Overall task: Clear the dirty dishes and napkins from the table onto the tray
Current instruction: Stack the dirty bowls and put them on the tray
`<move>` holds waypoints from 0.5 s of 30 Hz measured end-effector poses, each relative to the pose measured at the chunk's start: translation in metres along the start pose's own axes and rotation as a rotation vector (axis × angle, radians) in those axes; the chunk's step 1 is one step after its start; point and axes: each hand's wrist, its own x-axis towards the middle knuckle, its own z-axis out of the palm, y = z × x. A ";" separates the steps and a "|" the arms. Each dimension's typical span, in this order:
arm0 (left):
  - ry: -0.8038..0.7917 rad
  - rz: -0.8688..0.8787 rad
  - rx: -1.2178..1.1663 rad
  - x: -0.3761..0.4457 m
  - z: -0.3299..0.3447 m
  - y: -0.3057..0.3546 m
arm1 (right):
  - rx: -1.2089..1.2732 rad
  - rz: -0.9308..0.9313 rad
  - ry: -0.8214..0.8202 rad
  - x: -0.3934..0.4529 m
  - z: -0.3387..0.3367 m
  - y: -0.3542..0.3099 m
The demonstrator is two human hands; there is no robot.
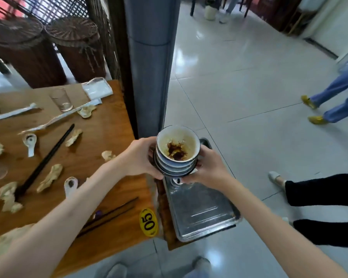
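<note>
A stack of dirty bowls [176,155], the top one smeared with dark sauce, hangs above the far end of a metal tray [199,213]. My left hand [141,157] grips the stack's left side and my right hand [207,167] grips its right side. The tray lies on a wooden stand right of the table [109,141]. On the table lie several crumpled napkins [49,177], white spoons [29,142], black chopsticks [46,157], a clear glass [60,99] and paper chopstick sleeves [14,113].
A grey pillar [151,63] rises just behind the bowls. A yellow "05" tag [148,222] marks the table edge. A person's legs in black [325,197] stand right of the tray; another person in blue trousers [338,97] is farther off. Wicker stools [48,49] sit behind the table.
</note>
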 end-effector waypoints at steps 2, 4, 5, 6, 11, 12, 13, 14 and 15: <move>0.025 -0.011 -0.038 0.014 0.016 0.010 | -0.032 -0.040 -0.029 0.010 -0.021 0.013; 0.058 -0.022 -0.069 0.028 0.032 0.019 | -0.051 -0.054 -0.052 0.019 -0.042 0.027; 0.077 -0.026 -0.084 0.035 0.040 0.023 | -0.044 -0.055 -0.068 0.025 -0.051 0.033; 0.095 -0.032 -0.100 0.042 0.047 0.026 | -0.036 -0.061 -0.085 0.030 -0.059 0.040; 0.095 -0.065 -0.156 0.083 0.078 0.034 | -0.056 -0.103 -0.117 0.058 -0.089 0.077; 0.095 -0.063 -0.149 0.089 0.082 0.035 | -0.064 -0.093 -0.116 0.062 -0.092 0.083; 0.096 -0.066 -0.142 0.097 0.086 0.035 | -0.076 -0.082 -0.118 0.067 -0.095 0.089; 0.097 -0.068 -0.133 0.106 0.090 0.035 | -0.086 -0.075 -0.119 0.074 -0.098 0.095; 0.094 -0.064 -0.118 0.115 0.094 0.034 | -0.088 -0.065 -0.120 0.080 -0.100 0.103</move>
